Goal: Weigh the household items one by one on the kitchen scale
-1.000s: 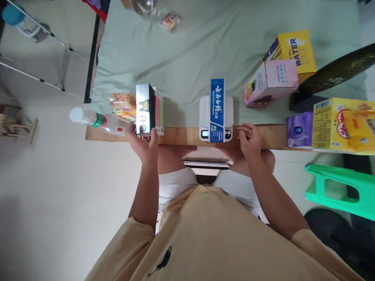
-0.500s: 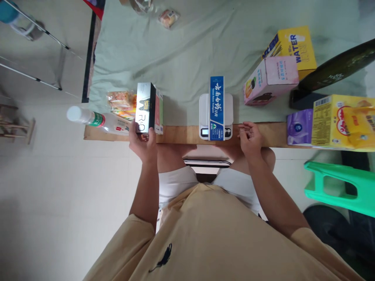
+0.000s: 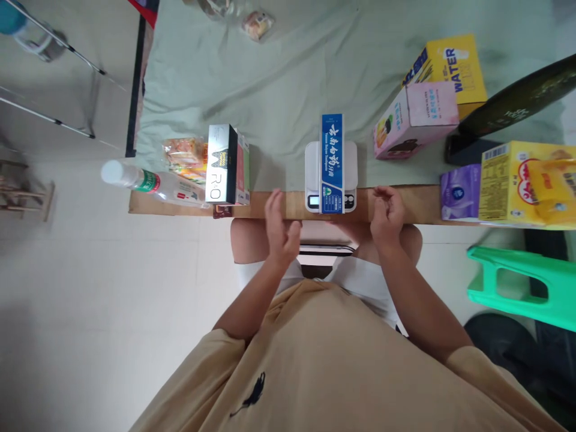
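My left hand [image 3: 281,225] is in the air at the table's front edge, left of the scale, empty, its fingers stretched out and thumb apart. My right hand [image 3: 387,216] rests at the edge to the scale's right, its fingers curled loosely with nothing visible in them. Between the hands is a white kitchen scale [image 3: 312,165] with a small display. A blue toothpaste box [image 3: 332,159] lies lengthwise across it, overhanging the far side. Left of my left hand stands a silver and black box [image 3: 221,165], apart from it, with a pink and green box [image 3: 243,171] against its right side.
A clear bottle with a white cap [image 3: 150,183] and packaged snacks [image 3: 184,153] lie at left. On the right are a pink box [image 3: 416,120], a yellow WATER box [image 3: 463,66], a dark green bottle [image 3: 517,108], a purple box [image 3: 459,192] and a green stool [image 3: 517,288].
My left hand has let go of the silver and black box and moved right, toward the scale. The box stays in place. My right hand has barely moved, its fingers slightly more curled.
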`<act>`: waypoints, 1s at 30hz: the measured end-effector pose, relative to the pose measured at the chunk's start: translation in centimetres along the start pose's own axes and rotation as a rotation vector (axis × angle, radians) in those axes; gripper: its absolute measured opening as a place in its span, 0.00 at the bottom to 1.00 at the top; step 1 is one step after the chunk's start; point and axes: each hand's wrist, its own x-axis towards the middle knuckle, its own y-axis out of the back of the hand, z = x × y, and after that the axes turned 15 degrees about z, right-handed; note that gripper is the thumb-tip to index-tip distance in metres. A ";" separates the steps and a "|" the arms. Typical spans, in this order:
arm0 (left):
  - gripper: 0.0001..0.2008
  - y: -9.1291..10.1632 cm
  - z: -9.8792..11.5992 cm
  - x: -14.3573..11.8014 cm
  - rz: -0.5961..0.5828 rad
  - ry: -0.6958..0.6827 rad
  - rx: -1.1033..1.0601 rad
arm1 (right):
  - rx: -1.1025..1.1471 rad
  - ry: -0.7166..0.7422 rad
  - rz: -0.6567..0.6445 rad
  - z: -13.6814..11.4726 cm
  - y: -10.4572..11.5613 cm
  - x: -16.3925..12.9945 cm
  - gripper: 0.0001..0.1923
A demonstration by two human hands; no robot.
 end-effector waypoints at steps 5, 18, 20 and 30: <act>0.36 -5.2 0.6 -2.1 -0.245 0.124 -0.242 | 0.182 0.017 -0.215 -2.5 -0.3 -3.4 0.29; 0.37 -3.3 1.2 -2.9 -0.257 0.184 -0.277 | 0.346 -0.129 -0.504 -5.5 -2.7 -8.5 0.40; 0.37 -1.6 0.7 -2.5 -0.199 0.165 -0.236 | 0.387 -0.106 -0.548 -6.4 -3.9 -9.5 0.39; 0.40 3.5 -5.5 0.1 -0.038 0.355 -0.049 | 0.301 -0.089 -0.704 -6.8 -12.2 -12.5 0.42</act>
